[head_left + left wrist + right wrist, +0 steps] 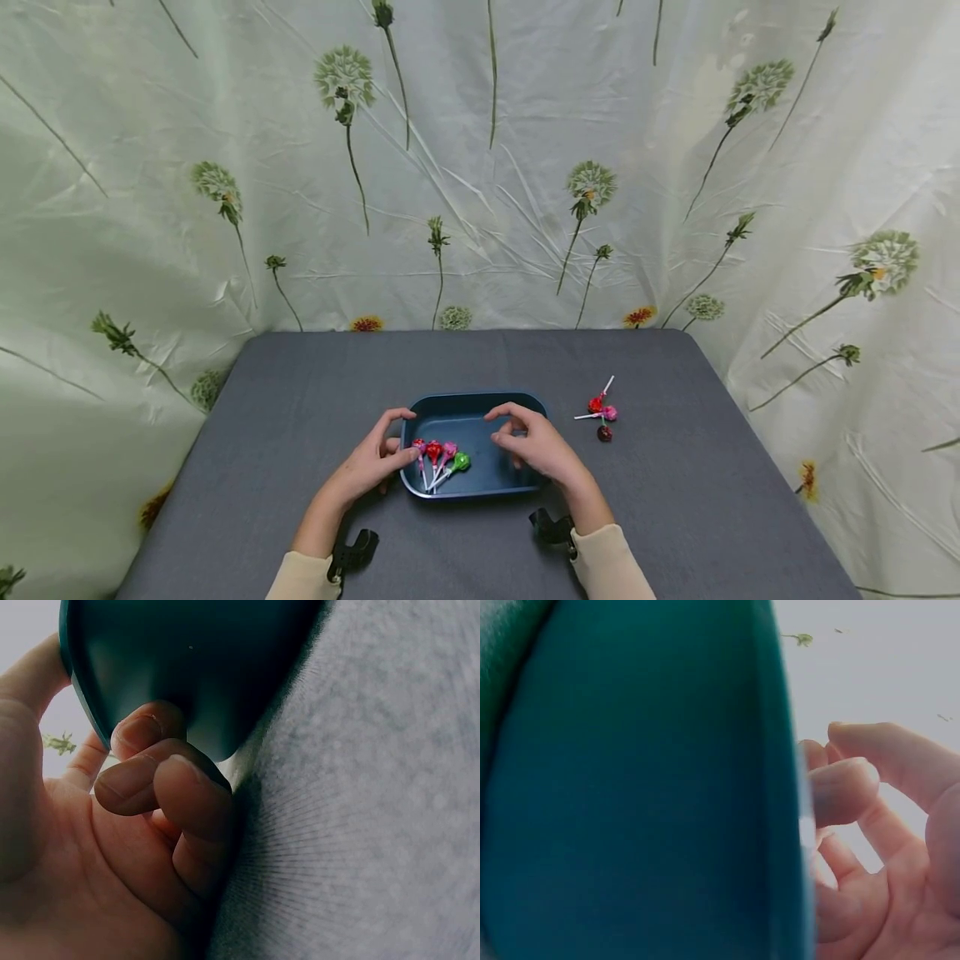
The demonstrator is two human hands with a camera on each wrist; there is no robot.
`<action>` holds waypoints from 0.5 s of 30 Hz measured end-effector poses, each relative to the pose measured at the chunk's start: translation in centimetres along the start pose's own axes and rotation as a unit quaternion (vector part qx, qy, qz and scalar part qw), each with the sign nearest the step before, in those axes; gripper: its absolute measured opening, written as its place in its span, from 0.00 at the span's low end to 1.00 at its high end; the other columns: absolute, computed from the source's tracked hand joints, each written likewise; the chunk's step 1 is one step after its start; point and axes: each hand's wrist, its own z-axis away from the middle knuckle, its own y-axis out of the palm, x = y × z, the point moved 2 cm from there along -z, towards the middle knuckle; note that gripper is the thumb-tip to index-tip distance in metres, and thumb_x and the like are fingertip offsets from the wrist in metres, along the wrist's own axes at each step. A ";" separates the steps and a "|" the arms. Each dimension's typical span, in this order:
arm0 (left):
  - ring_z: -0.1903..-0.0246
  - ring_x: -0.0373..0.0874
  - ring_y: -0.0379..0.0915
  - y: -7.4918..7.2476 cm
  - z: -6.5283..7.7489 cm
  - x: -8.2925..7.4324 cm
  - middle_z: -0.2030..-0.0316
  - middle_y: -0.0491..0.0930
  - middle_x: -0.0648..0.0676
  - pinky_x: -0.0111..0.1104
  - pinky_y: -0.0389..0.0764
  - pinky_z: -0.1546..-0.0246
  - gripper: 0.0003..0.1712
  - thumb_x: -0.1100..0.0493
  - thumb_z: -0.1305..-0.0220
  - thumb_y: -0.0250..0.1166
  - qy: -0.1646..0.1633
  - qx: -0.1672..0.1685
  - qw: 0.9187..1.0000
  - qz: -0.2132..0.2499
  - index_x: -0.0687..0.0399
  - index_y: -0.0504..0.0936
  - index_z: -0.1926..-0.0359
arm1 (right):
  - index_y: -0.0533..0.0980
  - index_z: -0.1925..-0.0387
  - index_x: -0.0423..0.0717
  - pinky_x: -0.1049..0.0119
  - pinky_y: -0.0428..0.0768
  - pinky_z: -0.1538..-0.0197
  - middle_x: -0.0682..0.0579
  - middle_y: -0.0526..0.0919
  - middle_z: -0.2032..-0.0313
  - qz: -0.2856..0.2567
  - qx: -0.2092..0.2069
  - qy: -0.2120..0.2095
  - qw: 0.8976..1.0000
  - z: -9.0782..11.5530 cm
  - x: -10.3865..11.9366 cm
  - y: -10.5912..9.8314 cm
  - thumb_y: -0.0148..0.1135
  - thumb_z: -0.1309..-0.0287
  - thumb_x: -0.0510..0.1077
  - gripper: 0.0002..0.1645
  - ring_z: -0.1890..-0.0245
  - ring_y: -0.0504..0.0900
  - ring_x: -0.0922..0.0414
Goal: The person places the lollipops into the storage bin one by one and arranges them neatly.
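A dark blue tray (480, 425) lies in the middle of the head view. In its left end several lollipops are gathered, among them a green lollipop (461, 461), a red lollipop (434, 451) and a pink lollipop (450, 450). My left hand (366, 468) grips the tray's left end, thumb over the rim and other fingers against the outer wall (195, 682). Above the tray's right half hovers my right hand (543, 450), fingers loosely bent, nothing visible between them. The right wrist view shows its thumb and fingers beyond the tray's rim (787, 787).
Right of the tray on the grey table (315, 375) lie another red lollipop (596, 405), another pink lollipop (610, 413) and a dark red lollipop (604, 433), close together. A curtain with dandelion prints (480, 208) hangs behind and beside the table.
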 end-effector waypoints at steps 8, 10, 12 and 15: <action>0.82 0.40 0.63 0.0 0.0 0.1 0.72 0.78 0.51 0.31 0.70 0.81 0.34 0.51 0.25 0.67 -0.016 -0.012 1.000 0.005 0.40 0.59 0.27 | 0.75 0.36 0.40 0.60 0.77 0.72 0.41 0.80 0.66 -0.025 -0.045 -0.001 0.999 1.1 -0.3 -2.0 0.64 0.26 0.40 0.21 0.80 0.73 0.56; 0.82 0.40 0.63 0.1 0.0 0.0 0.71 0.78 0.51 0.31 0.70 0.81 0.34 0.51 0.25 0.66 -0.016 -0.011 1.000 0.003 0.40 0.59 0.27 | 0.75 0.37 0.41 0.60 0.77 0.72 0.43 0.80 0.67 -0.035 -0.059 0.004 0.998 1.4 -0.5 -2.5 0.63 0.27 0.39 0.20 0.80 0.73 0.57; 0.82 0.40 0.64 0.1 0.0 0.0 0.71 0.78 0.50 0.31 0.70 0.81 0.35 0.51 0.25 0.66 -0.015 -0.010 1.000 0.002 0.40 0.58 0.27 | 0.75 0.37 0.40 0.60 0.78 0.71 0.42 0.80 0.67 -0.044 -0.072 0.008 0.996 1.7 -0.7 -2.9 0.63 0.27 0.39 0.20 0.81 0.73 0.58; 0.81 0.40 0.63 0.1 0.0 -0.1 0.71 0.77 0.50 0.31 0.70 0.81 0.35 0.51 0.25 0.66 -0.013 -0.007 1.000 0.002 0.41 0.58 0.26 | 0.75 0.36 0.39 0.62 0.77 0.72 0.42 0.80 0.67 -0.053 -0.093 0.015 0.994 2.2 -1.2 -3.7 0.63 0.27 0.38 0.21 0.81 0.72 0.59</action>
